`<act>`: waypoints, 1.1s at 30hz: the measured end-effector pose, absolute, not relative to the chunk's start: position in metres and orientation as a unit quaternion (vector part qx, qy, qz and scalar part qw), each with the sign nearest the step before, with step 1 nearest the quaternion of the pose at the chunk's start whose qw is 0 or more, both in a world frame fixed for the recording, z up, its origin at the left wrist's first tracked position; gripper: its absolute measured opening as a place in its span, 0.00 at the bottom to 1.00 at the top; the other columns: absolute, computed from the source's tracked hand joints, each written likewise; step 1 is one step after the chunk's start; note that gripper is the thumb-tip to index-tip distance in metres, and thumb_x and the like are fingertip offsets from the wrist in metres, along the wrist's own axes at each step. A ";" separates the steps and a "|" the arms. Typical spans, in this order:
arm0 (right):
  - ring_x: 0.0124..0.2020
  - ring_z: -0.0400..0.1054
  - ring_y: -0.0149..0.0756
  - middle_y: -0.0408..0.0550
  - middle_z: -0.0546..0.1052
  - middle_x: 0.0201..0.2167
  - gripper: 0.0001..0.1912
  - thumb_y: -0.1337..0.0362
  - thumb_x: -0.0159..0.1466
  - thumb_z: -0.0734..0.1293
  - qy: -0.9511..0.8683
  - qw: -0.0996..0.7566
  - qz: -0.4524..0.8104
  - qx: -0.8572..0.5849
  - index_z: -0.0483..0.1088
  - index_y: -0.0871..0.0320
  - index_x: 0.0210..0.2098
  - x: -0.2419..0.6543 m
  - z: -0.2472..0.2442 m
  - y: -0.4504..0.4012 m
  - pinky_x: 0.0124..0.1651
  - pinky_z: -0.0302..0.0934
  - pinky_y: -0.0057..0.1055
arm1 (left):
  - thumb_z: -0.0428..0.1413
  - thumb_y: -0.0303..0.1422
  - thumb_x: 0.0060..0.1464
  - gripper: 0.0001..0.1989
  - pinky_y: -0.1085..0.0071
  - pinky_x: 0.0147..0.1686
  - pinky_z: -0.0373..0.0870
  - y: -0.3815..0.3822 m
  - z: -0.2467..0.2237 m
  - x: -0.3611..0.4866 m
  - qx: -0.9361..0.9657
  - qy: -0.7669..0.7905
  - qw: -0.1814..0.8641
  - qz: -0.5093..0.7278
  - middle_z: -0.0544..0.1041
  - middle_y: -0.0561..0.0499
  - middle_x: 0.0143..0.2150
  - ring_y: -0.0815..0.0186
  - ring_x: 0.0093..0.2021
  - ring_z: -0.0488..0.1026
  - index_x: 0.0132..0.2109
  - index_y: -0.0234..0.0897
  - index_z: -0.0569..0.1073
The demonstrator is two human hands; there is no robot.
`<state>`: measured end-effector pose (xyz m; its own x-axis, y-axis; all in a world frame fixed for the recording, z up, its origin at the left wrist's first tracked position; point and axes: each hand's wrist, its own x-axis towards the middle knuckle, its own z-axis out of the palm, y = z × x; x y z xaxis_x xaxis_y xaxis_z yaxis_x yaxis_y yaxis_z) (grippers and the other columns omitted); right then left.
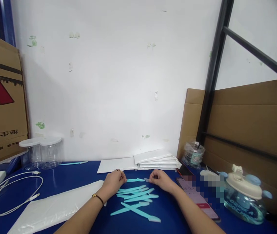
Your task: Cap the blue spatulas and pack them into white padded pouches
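Teal eyebrow razors [138, 196] lie in a loose, crossing pile on the blue tabletop [170, 211]. Beyond the pile, my left hand [115, 182] is closed, pinching one end of another eyebrow razor [135, 180] that points to the right. My right hand [160, 179] is also closed, its fingertips pinching a small translucent cap [147, 179] close to that razor's blade end. A slim gap seems to part the cap from the blade.
White flat packets [156, 159] are stacked by the wall. A large white bag [62, 203] and a white cable [14, 213] lie on the left, near clear lidded jars [50, 152]. A phone [199, 198] and water bottle [245, 195] are on the right.
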<state>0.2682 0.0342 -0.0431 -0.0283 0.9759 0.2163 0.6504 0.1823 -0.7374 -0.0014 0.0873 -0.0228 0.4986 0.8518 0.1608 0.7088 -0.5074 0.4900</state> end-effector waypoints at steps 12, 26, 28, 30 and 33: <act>0.32 0.64 0.34 0.45 0.71 0.31 0.04 0.64 0.55 0.67 -0.707 0.350 0.138 -0.599 0.75 0.57 0.29 0.273 -0.033 0.027 0.36 0.57 0.29 | 0.55 0.43 0.47 0.11 0.73 0.34 0.61 0.068 -0.009 0.000 0.884 0.399 0.184 0.159 0.75 0.54 0.34 0.65 0.35 0.71 0.31 0.41 0.74; 0.37 0.64 0.37 0.45 0.72 0.30 0.10 0.57 0.57 0.66 -0.703 0.337 0.111 -0.616 0.75 0.56 0.26 0.274 -0.025 0.028 0.42 0.55 0.32 | 0.53 0.36 0.50 0.07 0.74 0.32 0.59 0.088 -0.019 -0.003 0.859 0.452 0.147 0.191 0.75 0.53 0.31 0.67 0.33 0.71 0.31 0.39 0.74; 0.36 0.64 0.38 0.44 0.71 0.29 0.09 0.58 0.56 0.66 -0.679 0.325 0.100 -0.651 0.75 0.56 0.26 0.282 -0.026 0.029 0.41 0.54 0.32 | 0.55 0.35 0.49 0.06 0.73 0.35 0.59 0.091 -0.018 -0.005 0.858 0.454 0.137 0.198 0.75 0.53 0.34 0.66 0.36 0.71 0.32 0.40 0.74; 0.36 0.64 0.38 0.45 0.71 0.29 0.07 0.59 0.55 0.67 -0.670 0.317 0.092 -0.665 0.75 0.55 0.27 0.282 -0.025 0.028 0.41 0.54 0.32 | 0.56 0.36 0.48 0.07 0.72 0.37 0.59 0.089 -0.015 -0.005 0.860 0.447 0.128 0.210 0.74 0.52 0.37 0.64 0.39 0.70 0.35 0.41 0.74; 0.39 0.64 0.39 0.45 0.71 0.32 0.08 0.58 0.56 0.67 -0.697 0.318 0.106 -0.634 0.75 0.53 0.29 0.271 -0.021 0.022 0.44 0.53 0.34 | 0.57 0.41 0.47 0.09 0.73 0.37 0.59 0.080 -0.010 -0.003 0.879 0.408 0.136 0.206 0.73 0.54 0.37 0.64 0.39 0.69 0.36 0.43 0.74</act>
